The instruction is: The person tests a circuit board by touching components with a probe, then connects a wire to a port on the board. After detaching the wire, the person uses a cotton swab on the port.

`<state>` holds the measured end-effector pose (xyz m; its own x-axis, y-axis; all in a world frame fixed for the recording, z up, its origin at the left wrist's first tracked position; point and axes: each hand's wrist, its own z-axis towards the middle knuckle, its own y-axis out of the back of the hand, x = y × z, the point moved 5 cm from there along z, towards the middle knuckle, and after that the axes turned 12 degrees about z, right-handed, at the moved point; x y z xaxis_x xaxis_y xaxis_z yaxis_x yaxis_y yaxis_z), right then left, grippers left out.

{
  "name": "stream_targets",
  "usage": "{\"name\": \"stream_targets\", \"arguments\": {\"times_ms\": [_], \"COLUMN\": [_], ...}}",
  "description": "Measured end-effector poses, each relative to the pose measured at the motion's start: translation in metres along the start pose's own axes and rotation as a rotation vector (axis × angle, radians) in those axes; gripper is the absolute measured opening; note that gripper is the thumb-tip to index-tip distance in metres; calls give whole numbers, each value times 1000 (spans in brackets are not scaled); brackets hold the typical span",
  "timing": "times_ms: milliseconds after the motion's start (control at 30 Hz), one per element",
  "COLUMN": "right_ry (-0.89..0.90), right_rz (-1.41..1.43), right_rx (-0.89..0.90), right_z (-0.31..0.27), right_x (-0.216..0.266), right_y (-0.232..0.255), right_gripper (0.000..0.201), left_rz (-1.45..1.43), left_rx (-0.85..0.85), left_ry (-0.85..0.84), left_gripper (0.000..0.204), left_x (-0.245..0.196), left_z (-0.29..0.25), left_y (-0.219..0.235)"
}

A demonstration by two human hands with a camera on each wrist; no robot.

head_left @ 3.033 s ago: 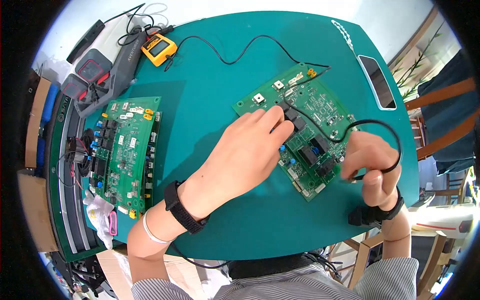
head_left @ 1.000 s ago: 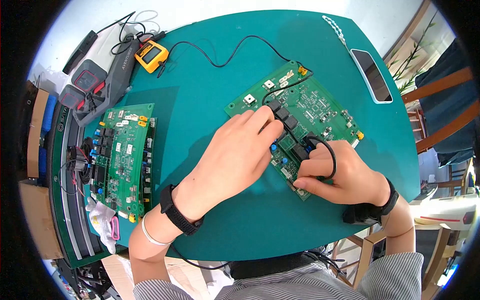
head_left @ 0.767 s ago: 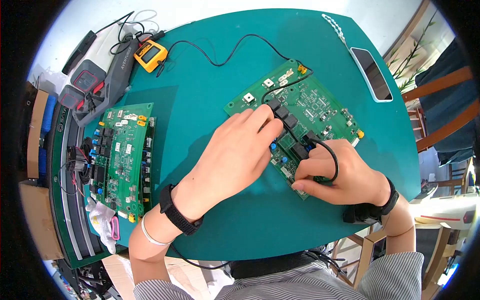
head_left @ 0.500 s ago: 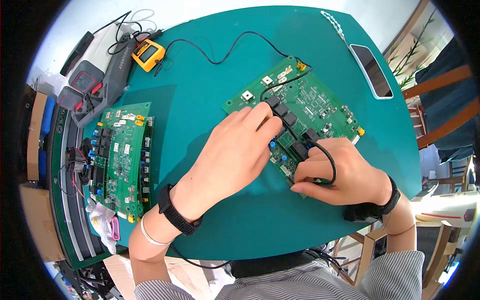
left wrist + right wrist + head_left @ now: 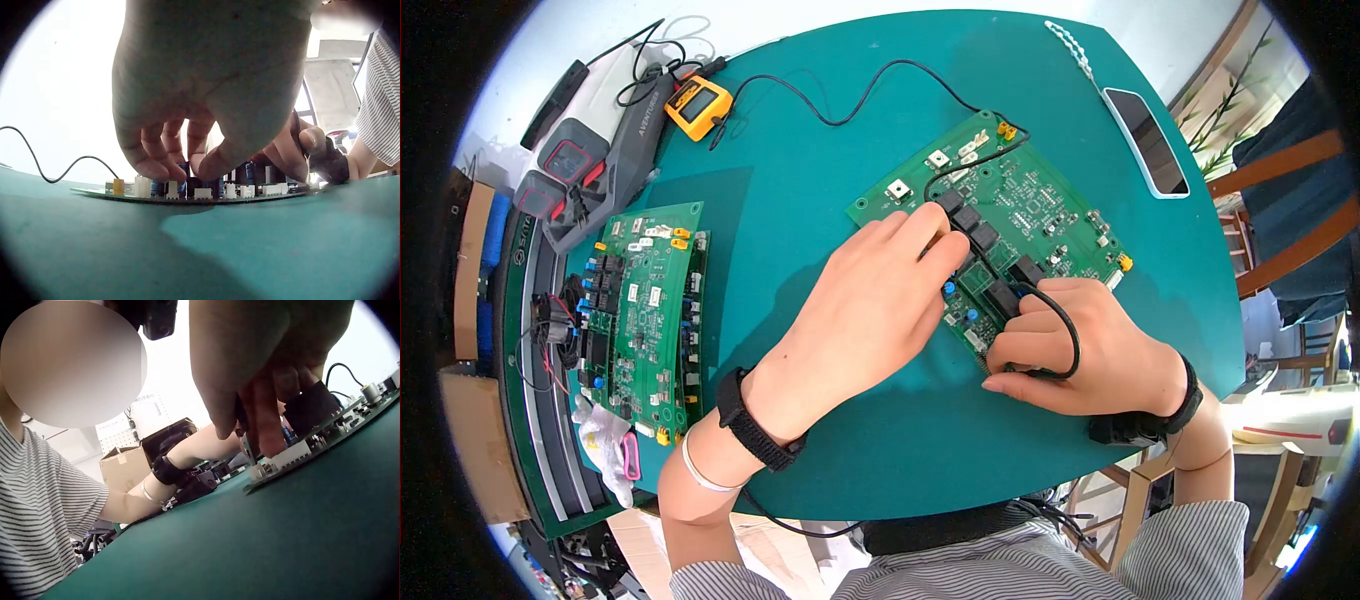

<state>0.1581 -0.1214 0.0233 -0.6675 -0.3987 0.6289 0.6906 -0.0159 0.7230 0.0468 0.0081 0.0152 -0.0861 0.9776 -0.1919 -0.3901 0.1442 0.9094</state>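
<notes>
A green circuit board [image 5: 1040,215] with black relays [image 5: 983,235] lies on the table. My left hand [image 5: 875,295] rests at its near left edge, fingers bent down. In the left wrist view, my left thumb and fingertips [image 5: 164,172] straddle raised blue and black components on the board. Over the near corner, my right hand [image 5: 1090,345] pinches a black cable [image 5: 1068,325], which loops over its knuckles. The cable's tip is hidden under the fingers. In the right wrist view, my right fingertips [image 5: 272,445] are right at a white connector [image 5: 292,453] on the board's edge.
The cable runs back across the table to a yellow meter [image 5: 698,107] with a screen. Several stacked circuit boards [image 5: 650,330] stand at left, beside a white cloth [image 5: 605,440]. A phone [image 5: 1145,140] lies at the right edge, a grey case [image 5: 615,180] at the back left.
Since the oldest frame, my right hand has come left onto the board's near corner with the cable, which now runs along the relays. Lately both hands stay almost still.
</notes>
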Motion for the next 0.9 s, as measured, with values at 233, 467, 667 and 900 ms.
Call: {"name": "stream_targets", "arguments": {"times_ms": [233, 467, 667, 900], "right_ry": [-8, -8, -36, -38], "right_rz": [-1, 45, 73, 68], "right_rx": [11, -28, -61, -82], "right_z": [0, -1, -2, -3], "right_x": [0, -3, -4, -4], "right_y": [0, 2, 5, 6], "right_gripper": [22, 19, 23, 23], "left_rz": [5, 9, 2, -10], "left_rx": [-14, -4, 3, 38], "left_ry": [0, 6, 3, 9], "left_gripper": [31, 30, 30, 30], "left_x": [0, 0, 1, 1], "left_z": [0, 0, 0, 1], "left_y": [0, 0, 0, 2]}}
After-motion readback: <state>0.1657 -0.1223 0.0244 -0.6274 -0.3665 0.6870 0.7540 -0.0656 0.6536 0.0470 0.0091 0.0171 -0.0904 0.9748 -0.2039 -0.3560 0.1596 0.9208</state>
